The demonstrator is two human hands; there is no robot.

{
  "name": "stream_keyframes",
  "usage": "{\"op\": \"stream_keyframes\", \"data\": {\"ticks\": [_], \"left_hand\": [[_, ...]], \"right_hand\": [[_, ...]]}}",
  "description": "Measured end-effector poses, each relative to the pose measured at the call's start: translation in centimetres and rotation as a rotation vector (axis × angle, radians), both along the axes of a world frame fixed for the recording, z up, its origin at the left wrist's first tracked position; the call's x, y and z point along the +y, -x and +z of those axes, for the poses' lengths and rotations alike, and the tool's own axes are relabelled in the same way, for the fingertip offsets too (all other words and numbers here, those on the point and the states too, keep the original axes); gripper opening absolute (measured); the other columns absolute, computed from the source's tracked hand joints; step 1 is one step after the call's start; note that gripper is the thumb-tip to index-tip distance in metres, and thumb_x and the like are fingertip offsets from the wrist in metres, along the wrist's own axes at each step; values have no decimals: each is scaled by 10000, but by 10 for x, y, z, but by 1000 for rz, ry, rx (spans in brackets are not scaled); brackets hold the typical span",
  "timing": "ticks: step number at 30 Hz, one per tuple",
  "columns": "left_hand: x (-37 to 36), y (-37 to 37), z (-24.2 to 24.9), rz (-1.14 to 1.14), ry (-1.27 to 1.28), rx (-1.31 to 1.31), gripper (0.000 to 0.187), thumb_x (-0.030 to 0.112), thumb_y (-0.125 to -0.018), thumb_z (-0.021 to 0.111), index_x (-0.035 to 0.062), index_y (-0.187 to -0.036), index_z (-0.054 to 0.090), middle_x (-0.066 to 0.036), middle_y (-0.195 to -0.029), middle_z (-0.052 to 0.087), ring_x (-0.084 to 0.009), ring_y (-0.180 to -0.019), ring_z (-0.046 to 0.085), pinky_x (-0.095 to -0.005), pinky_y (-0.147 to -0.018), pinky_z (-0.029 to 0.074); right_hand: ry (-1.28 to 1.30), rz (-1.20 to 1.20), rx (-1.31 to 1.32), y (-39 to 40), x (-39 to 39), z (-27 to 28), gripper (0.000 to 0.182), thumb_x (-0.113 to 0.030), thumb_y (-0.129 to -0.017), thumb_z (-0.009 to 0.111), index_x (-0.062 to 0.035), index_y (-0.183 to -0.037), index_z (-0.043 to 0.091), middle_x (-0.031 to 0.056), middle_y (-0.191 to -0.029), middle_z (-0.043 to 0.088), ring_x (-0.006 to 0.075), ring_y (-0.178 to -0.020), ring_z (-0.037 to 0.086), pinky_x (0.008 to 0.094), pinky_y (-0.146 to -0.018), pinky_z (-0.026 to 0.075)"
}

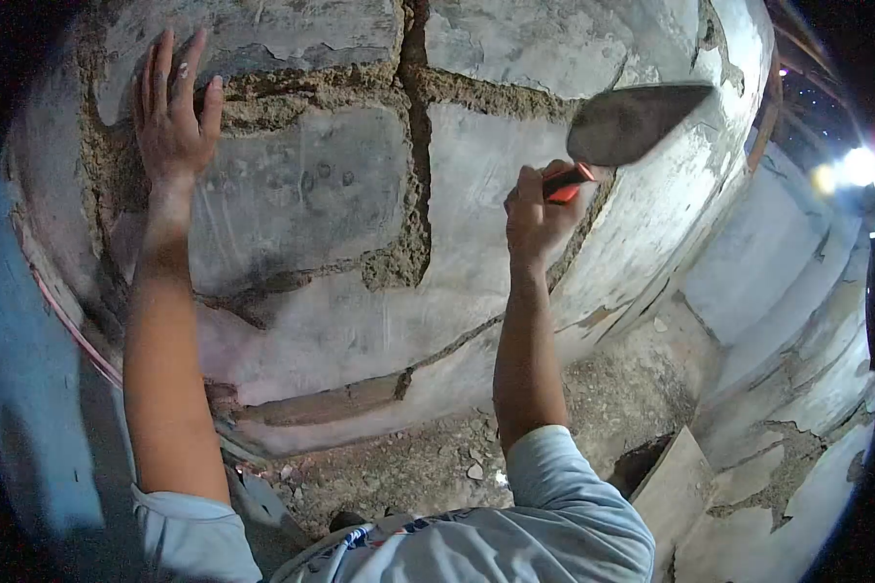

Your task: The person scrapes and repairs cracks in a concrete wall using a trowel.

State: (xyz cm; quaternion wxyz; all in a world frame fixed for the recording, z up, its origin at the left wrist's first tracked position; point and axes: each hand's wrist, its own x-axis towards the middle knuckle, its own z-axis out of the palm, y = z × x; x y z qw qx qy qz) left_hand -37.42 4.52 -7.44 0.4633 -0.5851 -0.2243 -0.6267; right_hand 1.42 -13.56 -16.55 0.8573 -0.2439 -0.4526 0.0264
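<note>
My left hand (178, 117) lies against the upper left of a grey plastered wall (311, 185), fingers stretched upward and thumb apart. Next to it runs a rough brown groove (262, 105) where the plaster is gone. On the right, my right hand (544, 209) is wrapped round the red and black handle of a pointed trowel (642, 121). The blade points up and to the right, its flat face overlapping the wall near the end of the horizontal groove. A second, vertical groove (418, 165) crosses the wall between my hands.
Rubble and plaster chips cover the floor (399, 476) below the wall. A flat board-like slab (673, 486) leans at the lower right, beside another wall (778, 466) with peeling plaster. A blue surface (29, 389) stands at the left. A bright lamp (859, 167) shines at the right.
</note>
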Motion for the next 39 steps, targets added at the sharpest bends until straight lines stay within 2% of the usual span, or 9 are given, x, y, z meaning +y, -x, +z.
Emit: {"op": "stream_keyframes", "data": {"ticks": [2, 6, 10, 12, 16, 17, 24, 32, 39], "left_hand": [[-5, -1, 0, 15, 20, -5, 472, 426, -1081, 463, 303, -1536, 489, -65, -1656, 334, -304, -1511, 329, -525, -1254, 261], [-5, -2, -2, 28, 8, -11, 483, 437, -1085, 450, 297, -1547, 473, -60, -1662, 322, -307, -1520, 311, -543, -1259, 245], [-6, -2, -1, 5, 31, -20, 493, 450, -1085, 450, 305, -1556, 455, -56, -1664, 318, -311, -1524, 302, -561, -1260, 238], [-1, 0, -1, -5, 15, -7, 497, 456, -1080, 457, 312, -1556, 454, -54, -1665, 317, -312, -1525, 301, -566, -1259, 233], [-1, 0, -3, -17, 26, 4, 486, 437, -1078, 462, 303, -1546, 475, -58, -1662, 323, -311, -1521, 310, -557, -1256, 245], [-1, 0, -2, -32, 25, 11, 486, 433, -1077, 465, 300, -1544, 478, -60, -1661, 326, -311, -1520, 313, -553, -1256, 247], [2, 2, -1, -46, 16, 13, 499, 434, -1066, 486, 303, -1547, 477, -66, -1659, 336, -313, -1519, 319, -529, -1259, 242], [-5, 1, 1, -46, 23, 9, 495, 428, -1078, 469, 303, -1556, 460, -58, -1666, 319, -308, -1520, 313, -538, -1267, 226], [1, 0, -3, -73, 38, 4, 490, 434, -1086, 442, 309, -1560, 454, -53, -1668, 316, -303, -1523, 312, -550, -1265, 230]], "right_hand": [[-196, -124, -180, 7, 14, -9, 72, -38, -959, 635, -70, -991, 579, -21, -799, 604, 103, -636, 557, 260, -551, 443], [689, -702, -563, -34, 42, -25, 375, -57, -852, 586, -71, -1226, 612, 179, -858, 651, 391, -764, 633, 376, -711, 524], [224, -419, -135, -43, 26, -19, 236, 16, -840, 592, -30, -1072, 591, -11, -822, 522, 125, -702, 514, 308, -660, 476], [43, -70, -67, -11, 7, -2, 201, 14, -845, 622, -23, -1037, 575, -21, -847, 586, 128, -707, 560, 295, -647, 476], [-213, -739, -565, -4, 42, -4, 172, -4, -843, 643, -33, -1008, 602, 101, -810, 639, 248, -690, 647, 358, -616, 480], [449, -657, -562, -1, 34, -6, 189, 12, -825, 601, -33, -1008, 615, 141, -791, 596, 291, -701, 617, 376, -667, 489], [0, -161, -168, 5, 13, 4, 134, 57, -867, 599, -61, -908, 551, 1, -753, 546, 70, -539, 475, 253, -477, 386], [559, -654, -351, -12, 21, 1, 410, 11, -842, 569, -89, -1239, 596, 89, -856, 592, 198, -758, 575, 306, -713, 464], [184, -70, -210, -13, 62, -27, 298, -111, -881, 639, -54, -1174, 649, 173, -974, 702, 336, -838, 695, 407, -693, 548]]}}
